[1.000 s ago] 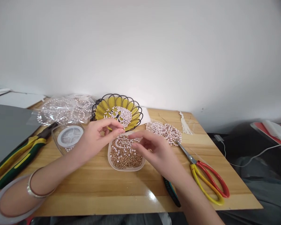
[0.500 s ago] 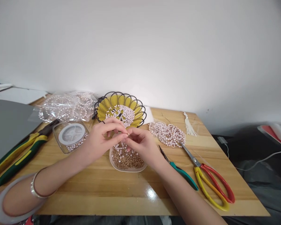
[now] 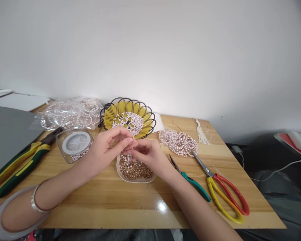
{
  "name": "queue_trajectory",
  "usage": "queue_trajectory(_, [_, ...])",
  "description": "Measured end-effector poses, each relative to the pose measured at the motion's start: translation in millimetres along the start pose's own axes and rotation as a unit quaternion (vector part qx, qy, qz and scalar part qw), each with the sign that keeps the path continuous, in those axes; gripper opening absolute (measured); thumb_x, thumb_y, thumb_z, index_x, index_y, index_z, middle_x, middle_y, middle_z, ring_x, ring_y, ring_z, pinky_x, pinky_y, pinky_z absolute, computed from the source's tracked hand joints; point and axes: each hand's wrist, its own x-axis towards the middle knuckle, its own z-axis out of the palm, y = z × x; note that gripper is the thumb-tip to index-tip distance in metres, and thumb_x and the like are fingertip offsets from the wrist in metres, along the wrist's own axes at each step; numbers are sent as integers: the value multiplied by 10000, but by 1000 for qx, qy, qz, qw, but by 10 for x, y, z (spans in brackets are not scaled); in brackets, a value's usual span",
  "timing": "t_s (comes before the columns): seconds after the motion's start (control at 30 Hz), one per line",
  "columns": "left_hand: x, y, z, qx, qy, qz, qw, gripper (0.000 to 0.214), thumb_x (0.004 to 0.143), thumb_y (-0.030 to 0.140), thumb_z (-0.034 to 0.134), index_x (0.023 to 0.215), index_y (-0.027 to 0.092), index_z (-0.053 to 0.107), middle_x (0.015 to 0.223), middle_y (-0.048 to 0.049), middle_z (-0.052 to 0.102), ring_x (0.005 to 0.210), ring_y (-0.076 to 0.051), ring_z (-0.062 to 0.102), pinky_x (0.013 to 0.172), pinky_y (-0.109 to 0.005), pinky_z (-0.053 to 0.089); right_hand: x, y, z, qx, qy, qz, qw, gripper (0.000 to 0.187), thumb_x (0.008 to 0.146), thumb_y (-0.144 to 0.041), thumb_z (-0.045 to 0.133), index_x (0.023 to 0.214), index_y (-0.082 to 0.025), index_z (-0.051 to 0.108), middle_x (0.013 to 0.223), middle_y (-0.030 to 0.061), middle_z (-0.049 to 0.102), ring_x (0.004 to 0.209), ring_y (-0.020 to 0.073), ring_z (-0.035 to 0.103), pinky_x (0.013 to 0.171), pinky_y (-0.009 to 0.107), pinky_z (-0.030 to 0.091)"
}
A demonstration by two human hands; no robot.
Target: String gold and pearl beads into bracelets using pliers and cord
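My left hand and my right hand meet fingertip to fingertip above a small white dish of gold and pearl beads. Both hands are pinched shut on something tiny near the fingertips; it looks like a small gold bead or a thread, too small to name. Just behind the hands stands a black wire basket with a yellow liner holding pearl beads. My left wrist wears a silver bangle and a pale bangle.
Bagged pearl strings and a clear box with a thread spool lie at the left, beside green-yellow pliers. Right of the dish lie teal cutters, red-yellow scissors, a pearl pile and a white tassel.
My right hand came in from the right to meet my left hand's fingertips over the dish, uncovering the teal cutters. The pinch has since dropped slightly toward the beads.
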Motion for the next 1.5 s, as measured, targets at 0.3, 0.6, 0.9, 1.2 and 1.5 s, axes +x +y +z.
queue_trajectory(0.3, [0,33,0,-21,47,20,998,38,926,212,648,906,197,678,810,22,715,743,-104,701,666,-168,583,-8,20,-8,16,-13,40,999,105,787,-270,793,802,-183,737,793,5,748,641,99,642,670,255,558])
queue_trajectory(0.6, [9,102,-27,-12,58,25,998,50,911,196,647,868,196,673,774,20,719,730,-110,705,682,-182,593,-20,35,-67,-27,-30,64,997,78,799,-241,766,761,-175,749,783,4,720,636,111,665,667,272,543])
queue_trajectory(0.9, [22,247,-108,20,108,25,994,68,903,194,632,853,217,673,786,10,744,707,-138,694,673,-243,599,-44,92,-107,-81,-60,120,988,73,816,-253,744,778,-193,728,756,12,724,682,156,701,693,308,554])
queue_trajectory(1.2, [-2,442,-173,33,95,34,994,90,906,149,633,847,196,681,779,13,739,707,-109,674,685,-228,593,-61,1,-152,-147,-27,122,981,103,814,-128,680,815,-199,755,834,11,738,592,114,598,606,274,523])
queue_trajectory(1.5, [51,372,-145,64,45,6,997,51,871,228,678,827,216,701,785,7,734,703,-146,685,658,-233,584,-136,-164,-409,-299,-13,44,953,367,847,-14,554,1021,-242,783,1073,31,768,831,172,656,771,345,507])
